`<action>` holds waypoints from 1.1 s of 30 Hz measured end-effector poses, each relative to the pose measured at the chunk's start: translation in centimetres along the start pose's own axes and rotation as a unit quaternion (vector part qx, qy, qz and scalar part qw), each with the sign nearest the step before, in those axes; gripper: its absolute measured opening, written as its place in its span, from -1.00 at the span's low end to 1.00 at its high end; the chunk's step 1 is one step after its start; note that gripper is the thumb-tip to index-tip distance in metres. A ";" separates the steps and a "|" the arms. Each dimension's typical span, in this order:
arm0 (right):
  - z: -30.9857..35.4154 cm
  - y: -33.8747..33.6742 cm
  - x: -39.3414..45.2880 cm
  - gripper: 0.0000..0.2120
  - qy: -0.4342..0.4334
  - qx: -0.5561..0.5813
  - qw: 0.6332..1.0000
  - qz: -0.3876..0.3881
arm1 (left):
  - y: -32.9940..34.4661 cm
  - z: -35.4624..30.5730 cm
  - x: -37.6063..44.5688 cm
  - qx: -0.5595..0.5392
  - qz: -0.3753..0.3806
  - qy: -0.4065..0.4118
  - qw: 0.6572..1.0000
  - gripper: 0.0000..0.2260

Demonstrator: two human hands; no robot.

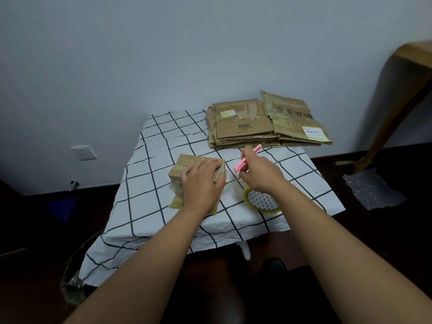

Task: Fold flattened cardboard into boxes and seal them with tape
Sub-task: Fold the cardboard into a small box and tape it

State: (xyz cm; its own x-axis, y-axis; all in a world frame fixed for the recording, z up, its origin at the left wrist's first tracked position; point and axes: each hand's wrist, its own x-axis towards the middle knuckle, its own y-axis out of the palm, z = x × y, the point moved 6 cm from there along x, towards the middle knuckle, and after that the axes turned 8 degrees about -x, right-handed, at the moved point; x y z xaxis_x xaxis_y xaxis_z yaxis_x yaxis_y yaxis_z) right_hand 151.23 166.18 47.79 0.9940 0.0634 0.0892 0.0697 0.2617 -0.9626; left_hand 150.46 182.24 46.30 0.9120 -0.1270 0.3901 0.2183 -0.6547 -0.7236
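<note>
Cardboard is what we are working: a small folded box (197, 174) sits near the middle of the checked tablecloth (163, 141), with the stack of flattened cardboard (264, 122) well apart at the far edge. Our left hand (202, 181) lies flat on top of the box, fingers together and pressing down. Our right hand (259, 171) pinches a pink cutter (247, 159) just beside the box's right edge, above the tape roll (261, 199) lying on the cloth. A thin strand seems to run from the box toward the roll, though it is too faint to be sure. We judge the tape is about to be cut. If the left hand eases off, the flaps may spring up and the strip wrinkle; if the cutter slips, it could nick the nearby fingers (219, 169).
</note>
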 end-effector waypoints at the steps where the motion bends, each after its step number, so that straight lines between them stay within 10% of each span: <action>1: 0.0 0.0 0.0 -0.81 0.001 0.002 1.000 -0.001 | 0.0 -0.1 0.0 0.000 -0.004 -0.001 1.000 -0.73; 11: -0.4 0.0 -0.2 -0.77 0.005 0.014 1.000 -0.001 | 0.4 -0.5 0.0 0.021 -0.060 0.006 0.998 -0.84; 33: -0.3 -0.4 -0.6 -0.80 -0.005 0.027 1.000 -0.011 | -1.7 2.5 -0.9 -0.014 0.087 0.075 0.993 -0.64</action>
State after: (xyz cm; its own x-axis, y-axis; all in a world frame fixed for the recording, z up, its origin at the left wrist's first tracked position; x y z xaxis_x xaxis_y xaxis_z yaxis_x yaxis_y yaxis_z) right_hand 150.67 165.77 48.04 0.9913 0.0661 0.1135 0.0873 0.3144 -0.9453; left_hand 150.11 185.33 45.80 0.8727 -0.3481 0.3422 0.0499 -0.6338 -0.7719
